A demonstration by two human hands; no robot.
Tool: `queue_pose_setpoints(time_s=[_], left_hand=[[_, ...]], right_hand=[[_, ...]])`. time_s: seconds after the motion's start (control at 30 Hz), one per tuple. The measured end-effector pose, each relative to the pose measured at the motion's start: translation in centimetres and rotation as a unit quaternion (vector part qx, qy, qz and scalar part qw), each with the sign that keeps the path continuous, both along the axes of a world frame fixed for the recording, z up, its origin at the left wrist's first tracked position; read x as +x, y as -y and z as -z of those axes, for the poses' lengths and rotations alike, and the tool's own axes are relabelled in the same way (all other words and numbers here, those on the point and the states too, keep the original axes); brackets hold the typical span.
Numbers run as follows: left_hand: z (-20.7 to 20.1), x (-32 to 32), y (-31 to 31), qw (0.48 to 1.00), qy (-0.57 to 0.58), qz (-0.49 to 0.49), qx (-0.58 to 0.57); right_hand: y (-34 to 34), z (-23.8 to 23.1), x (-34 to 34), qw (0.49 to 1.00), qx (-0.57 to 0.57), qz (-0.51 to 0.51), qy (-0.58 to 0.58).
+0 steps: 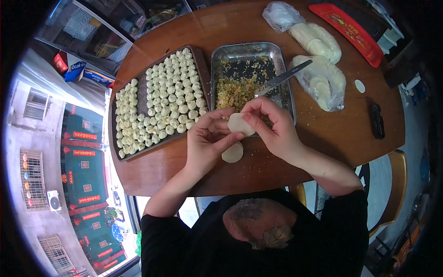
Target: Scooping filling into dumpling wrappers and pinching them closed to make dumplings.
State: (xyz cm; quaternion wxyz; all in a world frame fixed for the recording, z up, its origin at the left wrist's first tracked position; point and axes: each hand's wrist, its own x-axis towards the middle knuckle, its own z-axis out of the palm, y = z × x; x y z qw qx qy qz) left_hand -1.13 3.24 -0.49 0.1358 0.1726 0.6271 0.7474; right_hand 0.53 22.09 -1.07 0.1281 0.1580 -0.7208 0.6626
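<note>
Between my two hands is a round, pale dumpling wrapper (239,125), held up over the near edge of the metal tray. My left hand (207,141) grips its left and lower edge with the thumb in front. My right hand (278,130) pinches its upper right side between thumb and fingers. A second round wrapper (233,153) lies on the table just below my left thumb. Beyond my hands, the rectangular metal tray (290,94) holds chopped yellow-green filling (234,91). A flat metal blade (287,76) rests slantwise in it, its dark end over the right rim.
At left, a dark tray (141,99) carries rows of small filled dumplings (173,92). Plastic bags of stacked wrappers (318,44) (322,85) lie at the right, near a red tray (346,27). A loose wrapper (360,86) and a black object (377,121) sit farther right on the wooden table (323,138).
</note>
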Motion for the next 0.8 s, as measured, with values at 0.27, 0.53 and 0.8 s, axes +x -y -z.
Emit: queue_pose_setpoints(time_s=[0.27,0.53,0.8], left_hand=[[-0.1,0.1,0.3,0.998,0.050,0.029,0.014],[0.4,-0.5,0.8,0.998,0.045,-0.019,0.036],[0.6,-0.6,0.7,0.991,0.091,-0.032,0.092]], right_hand=[[0.0,-0.9,0.3,0.999,0.034,-0.023,-0.027],[0.1,-0.5,0.3,0.998,0.045,-0.049,-0.016],[-0.9,-1.3,-0.1,0.997,0.068,-0.016,-0.032]])
